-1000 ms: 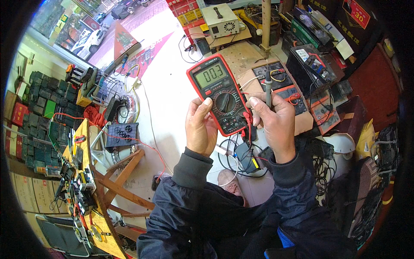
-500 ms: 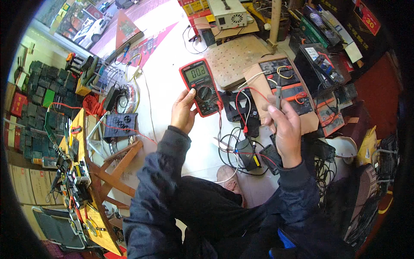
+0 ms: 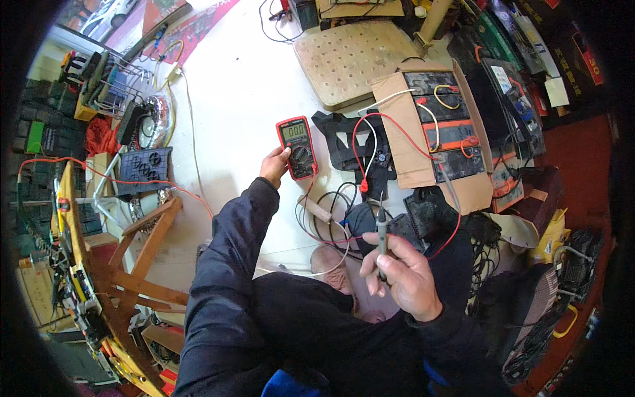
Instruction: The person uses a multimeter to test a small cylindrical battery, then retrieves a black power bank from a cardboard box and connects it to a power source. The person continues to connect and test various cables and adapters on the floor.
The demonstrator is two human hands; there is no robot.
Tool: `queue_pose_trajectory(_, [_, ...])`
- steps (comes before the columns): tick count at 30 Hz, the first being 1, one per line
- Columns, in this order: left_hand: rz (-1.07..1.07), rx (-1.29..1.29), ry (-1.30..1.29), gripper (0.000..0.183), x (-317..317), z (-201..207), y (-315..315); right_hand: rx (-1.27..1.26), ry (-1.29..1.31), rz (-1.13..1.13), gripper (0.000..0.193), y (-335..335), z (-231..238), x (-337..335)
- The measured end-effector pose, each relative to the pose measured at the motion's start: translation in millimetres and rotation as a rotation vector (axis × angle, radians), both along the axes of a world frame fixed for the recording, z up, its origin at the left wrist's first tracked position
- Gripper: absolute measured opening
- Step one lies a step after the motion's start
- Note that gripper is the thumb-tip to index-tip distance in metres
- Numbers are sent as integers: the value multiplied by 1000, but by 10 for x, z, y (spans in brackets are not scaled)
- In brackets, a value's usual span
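Observation:
My left hand (image 3: 274, 167) grips a red-rimmed digital multimeter (image 3: 296, 140) by its lower left edge, its lit display facing up. Between the thumb and fingers of my right hand (image 3: 405, 274) is a grey test probe (image 3: 381, 239), with its thin tip pointing away from me and touching nothing. Farther right, an opened cardboard box (image 3: 399, 126) holds several dark battery blocks (image 3: 456, 164), one with an orange top, joined by short wires. A grey probe-like piece (image 3: 448, 178) with a red lead rests at the near battery.
A black strap-like harness (image 3: 337, 132) lies between meter and box. Looped black cables (image 3: 337, 198) and a black case (image 3: 423, 215) are on the floor. At left stands a wooden-legged bench (image 3: 142, 281) with tools; a perforated board (image 3: 354, 63) lies at the back.
My right hand has moved from over the batteries toward my body, carrying a probe. The left hand and multimeter are slightly lower and left. The view has shifted, showing more of the box.

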State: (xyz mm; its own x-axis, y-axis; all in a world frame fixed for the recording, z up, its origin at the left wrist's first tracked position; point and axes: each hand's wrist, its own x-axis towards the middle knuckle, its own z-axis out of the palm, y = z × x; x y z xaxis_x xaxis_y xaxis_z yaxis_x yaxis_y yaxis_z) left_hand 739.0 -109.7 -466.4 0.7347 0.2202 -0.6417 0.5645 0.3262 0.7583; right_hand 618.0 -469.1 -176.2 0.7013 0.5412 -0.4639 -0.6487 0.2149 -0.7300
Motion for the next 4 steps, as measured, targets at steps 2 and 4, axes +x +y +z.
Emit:
queue_pose_trajectory(2, [-37,-23,-32,47,68,-174,-11,-17,21,-19,48,22,-38,34])
queue_pose_trajectory(4, [21,-52,-46,47,120,-294,-39,-29,42,-17,48,52,-86,77])
